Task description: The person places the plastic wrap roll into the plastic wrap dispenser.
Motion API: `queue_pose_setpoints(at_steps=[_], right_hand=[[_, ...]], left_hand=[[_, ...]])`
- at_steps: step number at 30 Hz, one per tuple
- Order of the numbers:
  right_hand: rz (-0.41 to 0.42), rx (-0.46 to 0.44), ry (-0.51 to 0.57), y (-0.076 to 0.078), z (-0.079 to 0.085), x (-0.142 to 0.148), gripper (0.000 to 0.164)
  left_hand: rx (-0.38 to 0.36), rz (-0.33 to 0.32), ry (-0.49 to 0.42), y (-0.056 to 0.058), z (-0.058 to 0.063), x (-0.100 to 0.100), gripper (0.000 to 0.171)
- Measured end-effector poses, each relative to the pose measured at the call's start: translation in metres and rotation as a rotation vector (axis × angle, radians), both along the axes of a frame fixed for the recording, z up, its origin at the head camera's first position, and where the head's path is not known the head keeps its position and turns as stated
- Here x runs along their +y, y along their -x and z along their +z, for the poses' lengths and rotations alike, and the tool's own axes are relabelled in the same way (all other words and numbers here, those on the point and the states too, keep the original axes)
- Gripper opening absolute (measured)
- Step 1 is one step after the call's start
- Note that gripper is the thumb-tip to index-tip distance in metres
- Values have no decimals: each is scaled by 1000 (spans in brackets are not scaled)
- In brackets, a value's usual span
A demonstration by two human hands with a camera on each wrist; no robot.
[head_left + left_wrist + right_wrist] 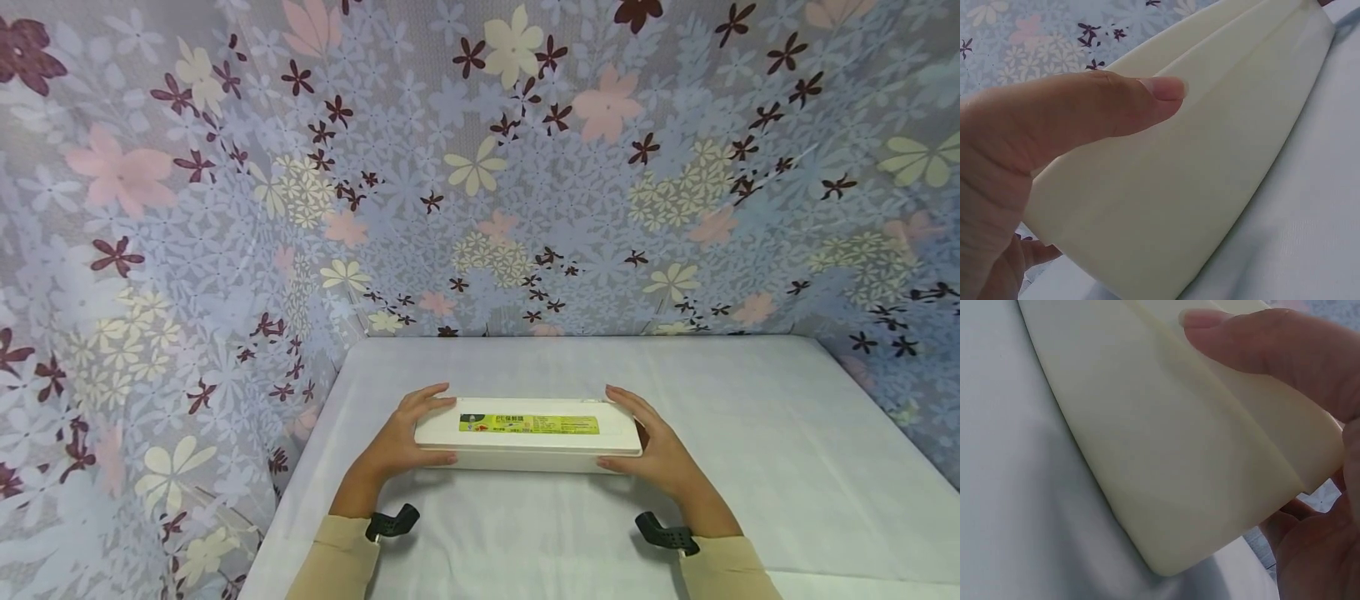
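Note:
A long white cling film box (528, 442) with a green and yellow label on its lid lies crosswise before me in the head view. My left hand (402, 437) grips its left end, thumb on the near side and fingers around the far side. At the opposite end my right hand (654, 440) holds it the same way. The left wrist view shows the thumb (1116, 103) against the box's side wall. In the right wrist view the other thumb (1241, 340) presses near the lid's edge. The box's lower edge is on or very close to the cloth; fingertips behind it are partly hidden.
A white cloth-covered table (750, 433) extends on all sides of the box. Flower-patterned fabric (480, 208) hangs behind the table and along its left and right sides. Black wrist mounts (393, 522) sit at both sleeve cuffs.

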State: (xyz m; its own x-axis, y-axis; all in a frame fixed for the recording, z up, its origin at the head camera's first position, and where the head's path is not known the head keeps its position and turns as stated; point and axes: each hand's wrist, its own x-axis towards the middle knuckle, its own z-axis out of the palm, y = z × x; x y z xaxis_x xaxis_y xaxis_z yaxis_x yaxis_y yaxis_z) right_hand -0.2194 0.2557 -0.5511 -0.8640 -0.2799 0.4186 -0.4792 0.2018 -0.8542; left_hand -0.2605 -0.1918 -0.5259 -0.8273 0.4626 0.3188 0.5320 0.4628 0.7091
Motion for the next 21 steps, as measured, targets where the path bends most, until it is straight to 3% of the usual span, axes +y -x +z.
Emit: queue_pose_setpoints(at_steps=[14, 21], right_hand=[[-1, -3, 20, -1, 1, 0, 111], [9, -30, 51, -1, -1, 1, 111]], left_hand=[[64, 5, -24, -3, -3, -2, 92], [40, 10, -45, -4, -5, -4, 93]])
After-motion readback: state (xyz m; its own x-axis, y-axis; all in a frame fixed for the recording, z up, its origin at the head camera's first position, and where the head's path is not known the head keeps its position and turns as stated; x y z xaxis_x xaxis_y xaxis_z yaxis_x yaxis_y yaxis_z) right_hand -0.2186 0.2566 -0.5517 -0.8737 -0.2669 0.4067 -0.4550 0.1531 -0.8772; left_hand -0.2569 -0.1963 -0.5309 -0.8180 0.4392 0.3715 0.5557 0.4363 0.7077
